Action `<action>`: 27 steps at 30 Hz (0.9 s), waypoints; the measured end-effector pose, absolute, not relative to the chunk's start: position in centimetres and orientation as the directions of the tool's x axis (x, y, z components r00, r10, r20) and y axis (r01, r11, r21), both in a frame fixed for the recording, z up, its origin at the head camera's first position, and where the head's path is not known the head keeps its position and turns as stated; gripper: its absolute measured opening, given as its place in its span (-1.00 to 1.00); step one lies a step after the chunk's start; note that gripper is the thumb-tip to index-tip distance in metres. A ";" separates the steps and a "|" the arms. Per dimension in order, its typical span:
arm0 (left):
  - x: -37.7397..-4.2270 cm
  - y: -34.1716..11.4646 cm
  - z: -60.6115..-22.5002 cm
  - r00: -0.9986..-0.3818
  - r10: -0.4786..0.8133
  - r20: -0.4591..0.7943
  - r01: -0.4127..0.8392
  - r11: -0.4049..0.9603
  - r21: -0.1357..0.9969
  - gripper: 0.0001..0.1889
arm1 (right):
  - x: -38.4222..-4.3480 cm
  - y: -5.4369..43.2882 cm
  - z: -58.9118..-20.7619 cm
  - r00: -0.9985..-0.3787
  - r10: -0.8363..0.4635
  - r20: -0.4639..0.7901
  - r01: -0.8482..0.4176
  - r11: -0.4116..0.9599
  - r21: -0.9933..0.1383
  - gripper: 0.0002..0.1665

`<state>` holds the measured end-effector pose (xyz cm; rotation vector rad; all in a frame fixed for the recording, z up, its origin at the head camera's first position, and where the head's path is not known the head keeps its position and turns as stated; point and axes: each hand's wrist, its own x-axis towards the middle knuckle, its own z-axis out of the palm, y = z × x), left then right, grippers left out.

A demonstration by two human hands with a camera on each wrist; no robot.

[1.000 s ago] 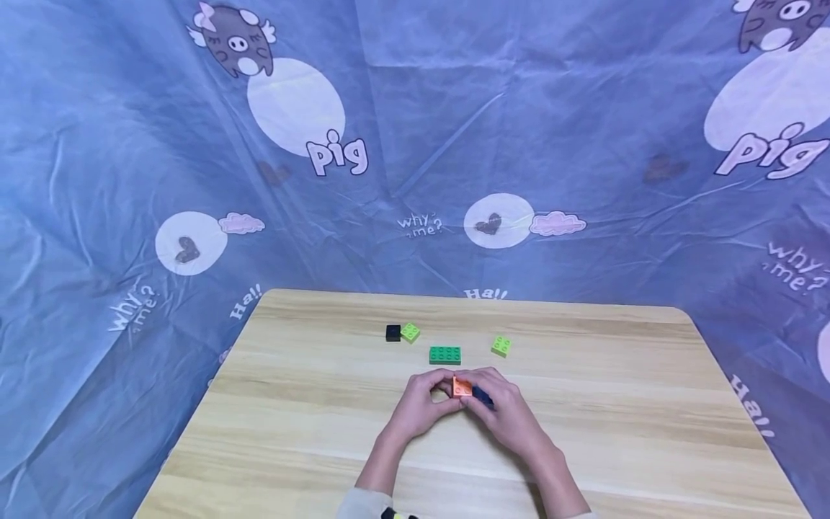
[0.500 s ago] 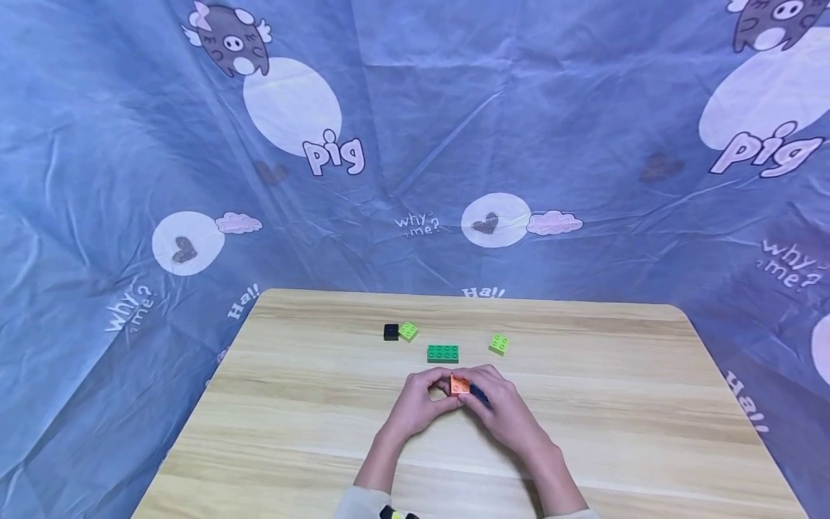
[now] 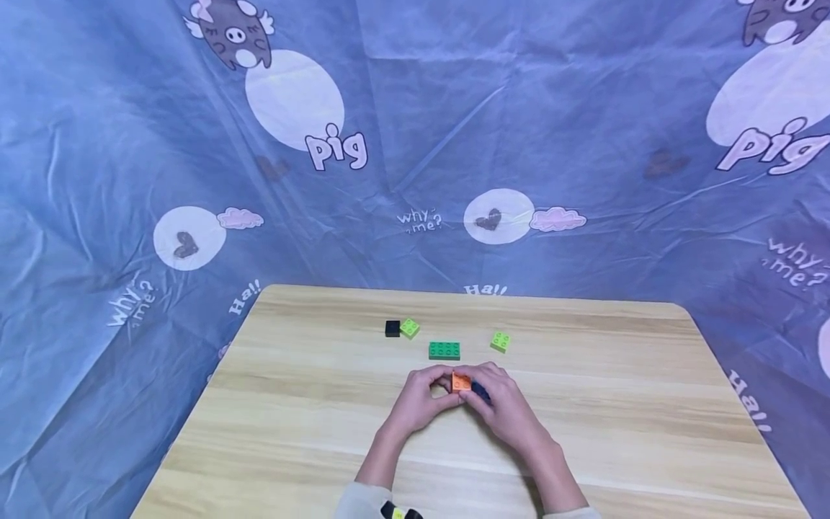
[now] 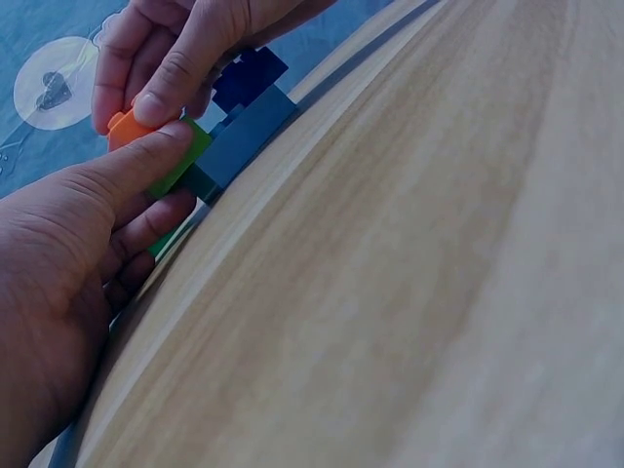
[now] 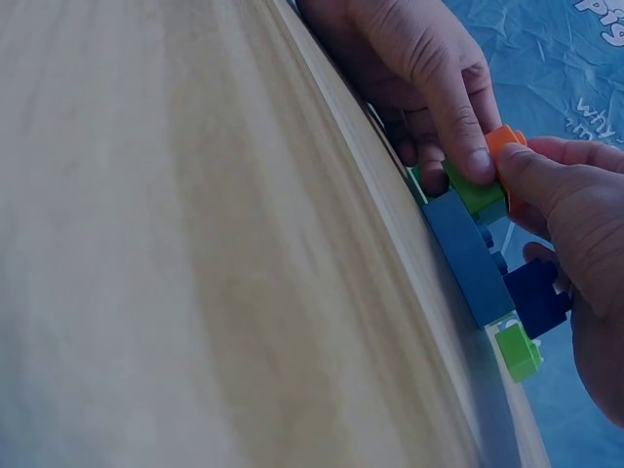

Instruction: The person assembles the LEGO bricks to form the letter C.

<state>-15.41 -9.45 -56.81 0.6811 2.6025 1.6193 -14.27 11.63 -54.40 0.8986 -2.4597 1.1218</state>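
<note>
Both hands meet over a small stack of toy building bricks on the table. My left hand (image 3: 418, 404) pinches a light green brick (image 4: 187, 161) at the stack's left end, with thumb and fingers on its sides. On top of it sits an orange brick (image 3: 461, 382), which my right hand (image 3: 509, 404) pinches between thumb and fingers. Beneath lies a long blue brick (image 5: 463, 255), resting on the table. A dark blue brick (image 5: 538, 297) stands on its other end, partly under my right hand. Whether the orange brick is fully pressed down, I cannot tell.
Beyond the hands lie a long green brick (image 3: 444, 351), a black brick (image 3: 392, 329) beside a lime brick (image 3: 410, 329), and another lime brick (image 3: 501, 342) farther right. The wooden table (image 3: 292, 404) ends at a blue patterned cloth (image 3: 415, 144) behind and at the sides.
The head view shifts slightly. Both hands keep their hold on the bricks in the same place, and the loose bricks stay put.
</note>
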 end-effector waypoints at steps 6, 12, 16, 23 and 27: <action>-15.4 -9.6 -56.7 -0.908 0.364 0.210 0.353 0.392 0.850 -0.62 | -14.3 11.4 -54.2 -0.784 -0.403 0.473 -0.621 0.516 -0.590 -0.50; -15.2 -9.6 -57.2 -0.913 0.360 0.191 0.330 0.376 0.866 -0.61 | -13.8 11.5 -55.1 -0.850 -0.314 0.423 -0.527 0.516 -0.676 -0.42; -15.1 -9.6 -57.3 -0.912 0.370 0.177 0.320 0.371 0.872 -0.59 | -13.8 11.7 -55.9 -0.874 -0.253 0.416 -0.486 0.496 -0.719 -0.47; -15.3 -9.7 -57.0 -0.912 0.368 0.181 0.323 0.370 0.871 -0.58 | -14.4 11.8 -56.2 -0.866 -0.238 0.440 -0.499 0.461 -0.734 -0.63; -15.5 -9.5 -56.7 -0.910 0.366 0.193 0.331 0.361 0.872 -0.59 | -14.7 11.8 -56.0 -0.852 -0.240 0.465 -0.521 0.459 -0.719 -0.64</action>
